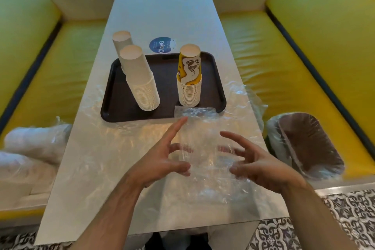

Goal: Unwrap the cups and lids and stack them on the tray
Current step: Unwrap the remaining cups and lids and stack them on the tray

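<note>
Pale worktop (pixel 162 16) between yellow booth seats (pixel 274 50), carrying a dark brown tray (pixel 168 87) with two leaning stacks of upturned white paper cups (pixel 142 79) and one yellow-printed cup stack (pixel 189 79). Nearer, left hand (pixel 162 160) and right hand (pixel 261 166) at either end of a clear plastic-wrapped stack of transparent lids (pixel 205 158), fingers (pixel 174 130) spread and loosely curled against the wrap, grip uncertain. More wrapped packs on both seats: white (pixel 30 148), brown (pixel 308 146).

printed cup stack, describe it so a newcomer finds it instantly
On the white table sits a dark brown tray. Three upside-down cup stacks stand on it; take the one on the right half, the printed cup stack. Only it has a yellow top cup with a coffee-cup drawing; the two white stacks are plain.
</note>
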Action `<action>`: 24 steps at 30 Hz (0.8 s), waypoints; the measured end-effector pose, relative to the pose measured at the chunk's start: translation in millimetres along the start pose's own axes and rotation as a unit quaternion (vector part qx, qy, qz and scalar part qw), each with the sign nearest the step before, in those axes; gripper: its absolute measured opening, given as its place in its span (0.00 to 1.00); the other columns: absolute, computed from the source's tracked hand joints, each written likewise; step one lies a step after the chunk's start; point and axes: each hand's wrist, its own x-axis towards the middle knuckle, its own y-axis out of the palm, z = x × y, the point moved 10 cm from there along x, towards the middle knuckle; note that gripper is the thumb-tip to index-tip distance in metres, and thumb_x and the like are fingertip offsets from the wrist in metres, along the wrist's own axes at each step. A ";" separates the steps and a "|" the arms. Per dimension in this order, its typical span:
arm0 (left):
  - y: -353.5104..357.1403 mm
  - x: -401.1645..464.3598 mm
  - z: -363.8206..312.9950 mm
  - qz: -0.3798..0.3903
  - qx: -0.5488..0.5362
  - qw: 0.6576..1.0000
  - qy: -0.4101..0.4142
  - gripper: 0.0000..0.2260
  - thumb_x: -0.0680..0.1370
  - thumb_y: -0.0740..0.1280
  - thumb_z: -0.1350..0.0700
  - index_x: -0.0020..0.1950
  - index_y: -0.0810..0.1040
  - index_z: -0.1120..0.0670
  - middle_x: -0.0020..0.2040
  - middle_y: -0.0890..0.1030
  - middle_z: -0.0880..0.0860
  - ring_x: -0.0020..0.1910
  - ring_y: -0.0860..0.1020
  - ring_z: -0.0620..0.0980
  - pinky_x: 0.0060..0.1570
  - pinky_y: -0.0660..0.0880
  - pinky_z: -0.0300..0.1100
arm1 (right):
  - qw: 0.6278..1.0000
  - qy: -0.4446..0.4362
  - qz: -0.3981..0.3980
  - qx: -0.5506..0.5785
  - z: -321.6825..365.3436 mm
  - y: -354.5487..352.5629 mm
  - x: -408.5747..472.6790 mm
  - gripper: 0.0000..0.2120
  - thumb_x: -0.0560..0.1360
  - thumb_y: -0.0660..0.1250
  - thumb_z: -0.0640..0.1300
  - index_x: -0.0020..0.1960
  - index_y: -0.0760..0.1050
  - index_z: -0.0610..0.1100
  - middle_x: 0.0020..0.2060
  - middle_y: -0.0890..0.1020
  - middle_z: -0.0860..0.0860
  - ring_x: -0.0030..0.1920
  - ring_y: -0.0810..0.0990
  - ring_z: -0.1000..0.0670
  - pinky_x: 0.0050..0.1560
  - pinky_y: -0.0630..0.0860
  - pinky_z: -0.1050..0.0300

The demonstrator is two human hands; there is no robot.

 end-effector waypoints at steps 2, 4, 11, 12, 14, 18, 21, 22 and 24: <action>2.7 3.1 -3.4 -0.006 0.020 1.000 0.002 0.47 0.73 0.75 0.70 0.75 0.60 0.27 0.76 0.57 0.32 0.60 0.80 0.41 0.46 0.84 0.50 | 0.999 0.007 0.039 -0.014 -1.0 2.3 -4.5 0.41 0.70 0.73 0.25 0.73 0.72 0.59 0.75 0.70 0.48 0.39 0.77 0.47 0.44 0.81 0.53; 5.6 7.6 -4.3 -0.005 0.048 0.999 -0.004 0.47 0.73 0.75 0.70 0.76 0.59 0.29 0.76 0.56 0.32 0.59 0.80 0.43 0.46 0.84 0.47 | 0.997 -0.009 0.048 -0.061 2.9 2.3 -6.2 0.44 0.70 0.73 0.24 0.74 0.70 0.61 0.76 0.67 0.57 0.39 0.76 0.46 0.45 0.81 0.52; 4.7 24.2 5.9 -0.023 0.176 0.984 -0.020 0.40 0.76 0.76 0.56 0.76 0.57 0.29 0.78 0.54 0.36 0.60 0.75 0.42 0.49 0.79 0.35 | 0.959 -0.033 -0.051 -0.278 16.2 -11.7 -5.1 0.50 0.70 0.76 0.30 0.75 0.61 0.72 0.77 0.58 0.67 0.40 0.78 0.52 0.50 0.82 0.53; 3.9 26.9 7.9 -0.031 0.206 0.978 -0.016 0.39 0.76 0.76 0.53 0.76 0.56 0.30 0.79 0.54 0.37 0.61 0.74 0.40 0.52 0.77 0.33 | 0.945 -0.034 -0.061 -0.319 15.5 -10.6 -3.5 0.50 0.70 0.76 0.31 0.75 0.59 0.71 0.78 0.56 0.68 0.39 0.78 0.53 0.50 0.83 0.52; 1.4 31.5 14.6 -0.042 0.251 0.967 -0.020 0.40 0.75 0.76 0.50 0.78 0.55 0.32 0.80 0.53 0.38 0.67 0.69 0.42 0.61 0.73 0.37 | 0.914 -0.030 -0.074 -0.398 12.6 -6.7 -0.6 0.50 0.70 0.77 0.33 0.76 0.57 0.70 0.78 0.51 0.68 0.39 0.78 0.54 0.47 0.82 0.54; -2.0 36.5 25.2 -0.043 0.369 0.927 -0.050 0.45 0.73 0.77 0.49 0.82 0.52 0.39 0.82 0.50 0.41 0.79 0.54 0.50 0.78 0.57 0.55 | 0.867 0.009 -0.094 -0.490 4.3 -3.2 -0.1 0.49 0.71 0.78 0.40 0.76 0.52 0.70 0.75 0.43 0.67 0.60 0.73 0.53 0.50 0.77 0.65; 0.3 38.3 31.2 -0.032 0.444 0.893 -0.073 0.46 0.73 0.77 0.46 0.82 0.49 0.39 0.82 0.46 0.42 0.80 0.51 0.53 0.77 0.55 0.59 | 0.804 0.044 -0.148 -0.575 6.4 -9.0 -2.4 0.49 0.71 0.76 0.53 0.79 0.47 0.68 0.76 0.35 0.65 0.77 0.54 0.44 0.74 0.66 0.47; 0.4 39.4 34.5 -0.031 0.460 0.883 -0.082 0.47 0.73 0.77 0.46 0.82 0.49 0.39 0.82 0.45 0.43 0.80 0.50 0.53 0.77 0.55 0.60 | 0.779 0.033 -0.177 -0.600 12.2 -7.7 -2.7 0.47 0.73 0.74 0.58 0.79 0.45 0.66 0.76 0.33 0.63 0.79 0.49 0.44 0.77 0.59 0.43; -0.4 41.5 41.0 -0.033 0.483 0.869 -0.100 0.48 0.73 0.77 0.44 0.82 0.48 0.38 0.82 0.43 0.44 0.80 0.49 0.54 0.77 0.55 0.60 | 0.762 -0.015 -0.222 -0.608 20.4 4.1 0.3 0.42 0.77 0.65 0.63 0.81 0.42 0.63 0.77 0.30 0.62 0.80 0.38 0.49 0.79 0.49 0.43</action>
